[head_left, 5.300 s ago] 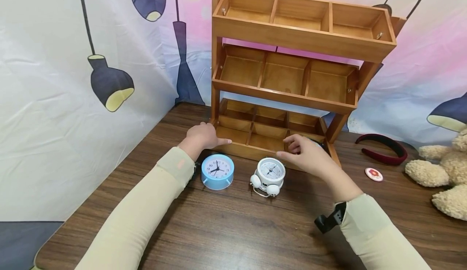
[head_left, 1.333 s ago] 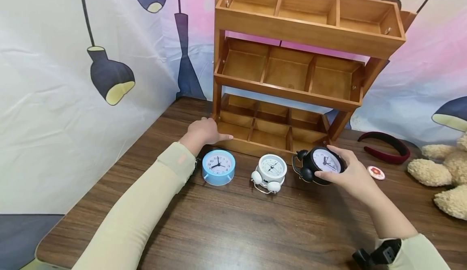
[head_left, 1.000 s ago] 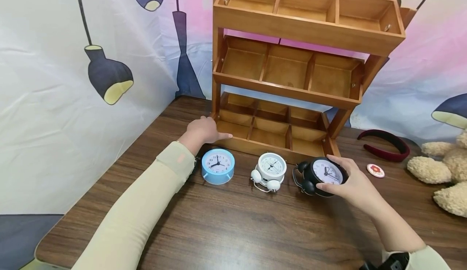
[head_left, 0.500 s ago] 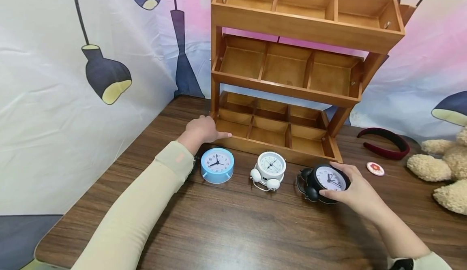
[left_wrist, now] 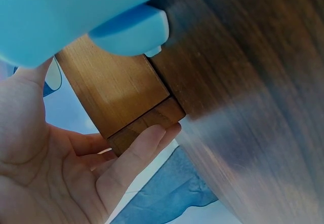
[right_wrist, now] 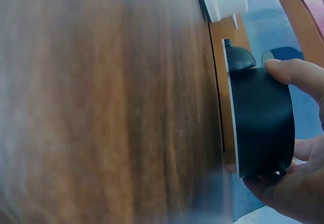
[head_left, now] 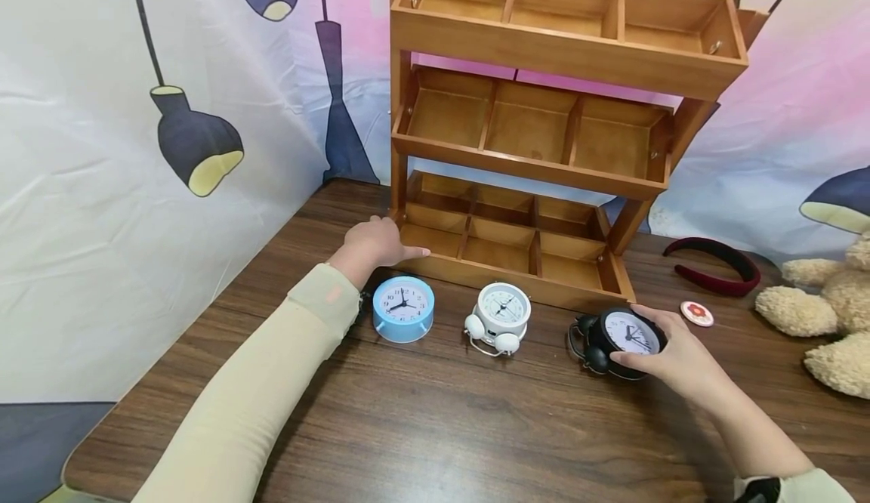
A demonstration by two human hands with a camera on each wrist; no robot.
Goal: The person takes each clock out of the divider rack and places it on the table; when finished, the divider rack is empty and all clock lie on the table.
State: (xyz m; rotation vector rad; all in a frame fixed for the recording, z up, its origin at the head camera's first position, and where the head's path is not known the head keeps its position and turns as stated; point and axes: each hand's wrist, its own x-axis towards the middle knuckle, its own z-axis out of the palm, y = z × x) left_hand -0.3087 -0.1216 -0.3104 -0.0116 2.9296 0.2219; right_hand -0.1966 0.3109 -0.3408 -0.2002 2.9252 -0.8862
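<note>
My right hand (head_left: 682,350) grips a black twin-bell alarm clock (head_left: 632,334) by its sides, thumb and fingers on opposite edges. The clock's face points up and its bells point left; whether it touches the table I cannot tell. In the right wrist view the clock's black casing (right_wrist: 263,122) shows from the side. My left hand (head_left: 372,246) holds the lower left front corner of the wooden shelf (head_left: 503,270), its fingers (left_wrist: 136,153) against the corner's end. A light blue alarm clock (head_left: 403,308) and a white twin-bell alarm clock (head_left: 501,314) lie face up before the shelf.
The shelf rises in three tiers of divided compartments against a printed cloth backdrop (head_left: 81,261). Right of it lie a dark red headband (head_left: 720,284) and a round flower badge (head_left: 697,313). A teddy bear (head_left: 822,299) sits at the table's right.
Earlier my right hand was over the shelf's lower right; since then it has taken the black alarm clock and moved it right and nearer me. My left hand has stayed at the shelf corner.
</note>
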